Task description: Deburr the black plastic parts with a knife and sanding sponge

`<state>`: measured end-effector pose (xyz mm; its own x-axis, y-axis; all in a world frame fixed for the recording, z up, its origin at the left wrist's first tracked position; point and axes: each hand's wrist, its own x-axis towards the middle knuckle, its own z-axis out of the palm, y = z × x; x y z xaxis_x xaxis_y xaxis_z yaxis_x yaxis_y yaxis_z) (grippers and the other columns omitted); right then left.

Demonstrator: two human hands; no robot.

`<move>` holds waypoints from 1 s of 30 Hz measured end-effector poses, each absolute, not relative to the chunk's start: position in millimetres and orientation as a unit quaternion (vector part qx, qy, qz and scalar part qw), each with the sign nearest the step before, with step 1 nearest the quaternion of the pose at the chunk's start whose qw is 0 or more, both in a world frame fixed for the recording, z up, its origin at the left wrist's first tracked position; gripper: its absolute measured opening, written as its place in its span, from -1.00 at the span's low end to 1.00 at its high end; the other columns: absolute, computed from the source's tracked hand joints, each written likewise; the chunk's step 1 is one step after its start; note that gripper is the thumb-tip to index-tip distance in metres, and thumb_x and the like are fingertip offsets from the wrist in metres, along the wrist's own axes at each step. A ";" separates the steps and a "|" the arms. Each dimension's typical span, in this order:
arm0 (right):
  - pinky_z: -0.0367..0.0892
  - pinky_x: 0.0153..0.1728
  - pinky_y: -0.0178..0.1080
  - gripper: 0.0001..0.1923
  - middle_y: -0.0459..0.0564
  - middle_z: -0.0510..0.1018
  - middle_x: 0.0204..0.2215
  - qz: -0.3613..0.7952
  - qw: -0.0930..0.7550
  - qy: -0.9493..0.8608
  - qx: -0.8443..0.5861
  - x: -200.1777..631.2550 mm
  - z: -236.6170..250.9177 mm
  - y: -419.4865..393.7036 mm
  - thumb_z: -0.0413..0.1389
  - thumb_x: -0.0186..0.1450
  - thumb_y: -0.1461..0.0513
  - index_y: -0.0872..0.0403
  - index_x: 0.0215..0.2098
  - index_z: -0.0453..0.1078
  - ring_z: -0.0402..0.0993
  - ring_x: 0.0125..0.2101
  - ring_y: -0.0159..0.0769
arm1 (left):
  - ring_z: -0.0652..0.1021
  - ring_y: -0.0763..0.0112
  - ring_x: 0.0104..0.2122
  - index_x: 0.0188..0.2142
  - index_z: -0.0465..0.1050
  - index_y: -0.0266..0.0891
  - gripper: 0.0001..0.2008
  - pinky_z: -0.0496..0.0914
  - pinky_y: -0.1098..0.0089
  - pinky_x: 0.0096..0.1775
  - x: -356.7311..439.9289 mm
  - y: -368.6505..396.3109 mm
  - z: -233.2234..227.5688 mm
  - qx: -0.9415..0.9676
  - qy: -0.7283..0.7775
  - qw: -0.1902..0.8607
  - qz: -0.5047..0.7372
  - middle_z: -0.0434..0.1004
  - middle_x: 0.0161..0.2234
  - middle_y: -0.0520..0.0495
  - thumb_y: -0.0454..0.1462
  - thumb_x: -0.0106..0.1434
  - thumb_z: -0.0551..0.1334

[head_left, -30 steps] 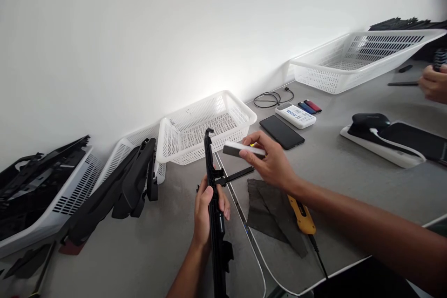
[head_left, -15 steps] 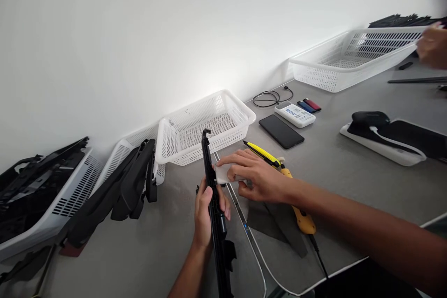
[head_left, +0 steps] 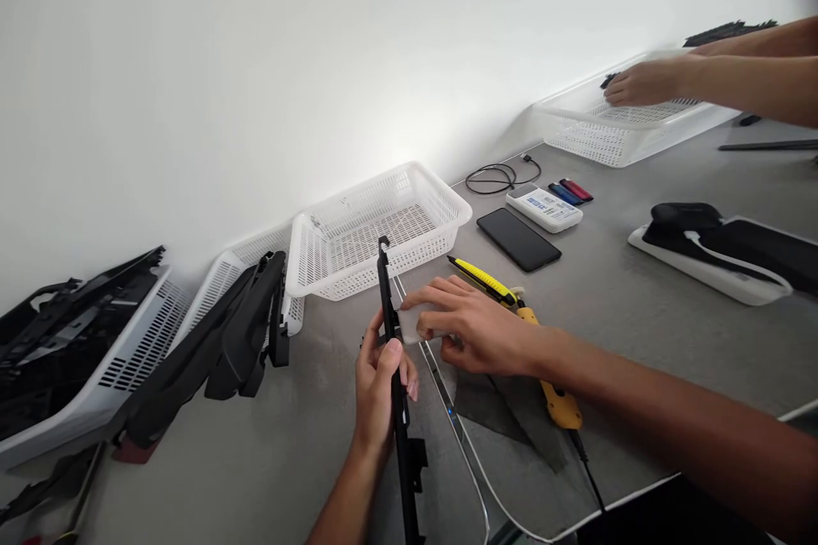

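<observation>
My left hand (head_left: 376, 396) is closed around a long, narrow black plastic trim piece (head_left: 407, 464), held upright on end over the table. Fingers show on both sides of it, with the thumb along its near face. A small whitish pad (head_left: 410, 329) is pinched in my right hand (head_left: 482, 328). The pad touches or nearly touches the right side of the trim piece, above my left fingers. What the pad is made of I cannot make out. Under my right wrist lie a yellow-handled corded tool (head_left: 562, 404) and a yellow utility knife (head_left: 482, 279).
A white basket (head_left: 374, 277) stands behind my hands. More baskets (head_left: 137, 358) and black trim parts (head_left: 246, 336) are at left. A phone (head_left: 519, 238), a white device (head_left: 543, 209) and a cable (head_left: 492, 179) lie behind. At right, a co-worker's hands (head_left: 648, 83) reach into another basket (head_left: 613, 145).
The trim piece has turned in my left hand and now shows a narrower edge. My right hand stays beside it with the pad. The co-worker's arms have moved left, over the far basket.
</observation>
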<state>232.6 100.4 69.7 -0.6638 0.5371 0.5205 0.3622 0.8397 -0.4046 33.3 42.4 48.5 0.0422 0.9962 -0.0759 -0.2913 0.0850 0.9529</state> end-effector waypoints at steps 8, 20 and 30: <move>0.35 0.10 0.02 -0.64 0.06 0.49 0.18 0.212 0.351 -0.878 -0.247 236.2 70.8 101.0 0.11 0.09 0.52 0.01 -0.24 0.37 0.42 0.08 -0.06 | 0.31 0.49 -0.71 0.27 0.29 -0.18 -0.41 0.31 0.49 -0.65 34.2 41.3 49.9 0.407 0.417 0.607 0.541 0.30 -0.63 0.25 -0.01 0.37 0.33; 0.39 0.11 0.02 -0.65 0.12 0.50 0.17 0.243 0.418 -0.833 -0.269 231.8 70.6 98.4 0.13 0.09 0.53 0.01 -0.27 0.33 0.42 0.12 -0.03 | 0.36 0.49 -0.68 -0.11 0.43 -0.17 -0.71 0.32 0.49 -0.61 41.8 37.5 48.3 0.415 0.370 0.638 0.533 0.34 -0.59 0.16 -0.01 0.45 0.21; 0.38 0.15 0.11 -0.72 0.14 0.51 0.22 0.227 0.462 -0.803 -0.301 234.7 68.8 102.7 0.14 0.26 0.41 -0.01 -0.12 0.38 0.44 0.16 0.00 | 0.39 0.47 -0.66 0.30 0.22 -0.16 -0.47 0.33 0.50 -0.60 42.2 31.3 42.7 0.416 0.352 0.680 0.491 0.52 -0.50 0.07 0.00 0.45 0.14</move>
